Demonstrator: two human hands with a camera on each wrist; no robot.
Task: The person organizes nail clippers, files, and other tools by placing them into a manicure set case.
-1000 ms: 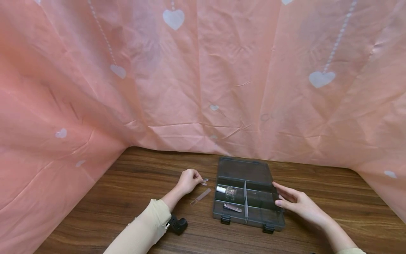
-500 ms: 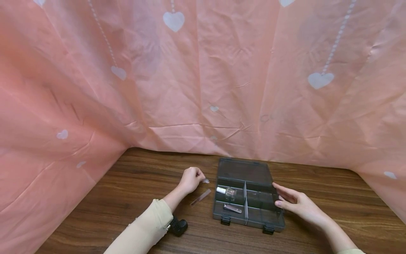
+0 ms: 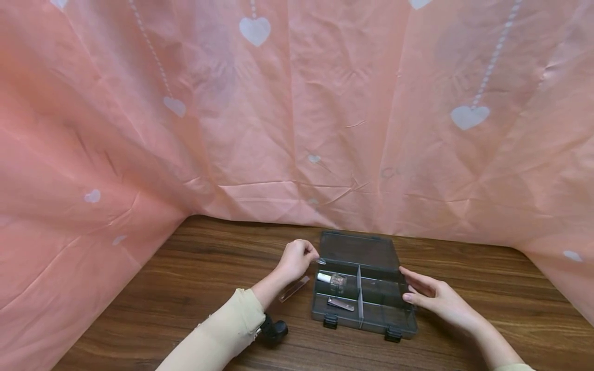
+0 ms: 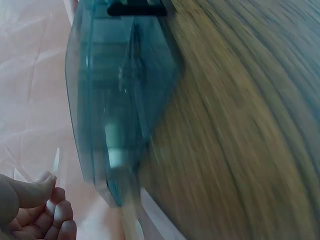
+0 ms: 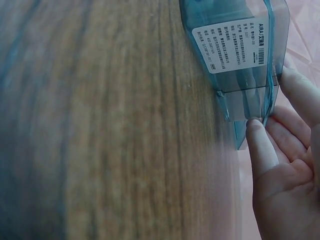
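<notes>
A smoky grey plastic compartment box [image 3: 371, 314] lies open on the wooden table, lid flat behind it. Its left back compartment holds a small white-capped bottle [image 3: 330, 279]; a flat metal piece [image 3: 340, 304] lies in the front left one. My left hand [image 3: 313, 256] pinches a tiny clear piece [image 3: 320, 262] just over the box's left back corner. In the left wrist view the curled fingers [image 4: 35, 210] and the clear piece [image 4: 55, 161] sit beside the box [image 4: 120, 90]. My right hand [image 3: 405, 283] rests with straight fingers against the box's right wall; its fingers [image 5: 265, 145] touch the box [image 5: 235, 45].
A thin clear strip [image 3: 294, 288] lies on the table left of the box. Pink sheeting with white hearts [image 3: 297, 129] walls in the back and both sides. The wooden tabletop [image 3: 185, 288] stretches left of the box.
My left hand rose from the table and moved right with the clear piece, from beside the strip to the box's left back corner. The right hand and box stayed put.
</notes>
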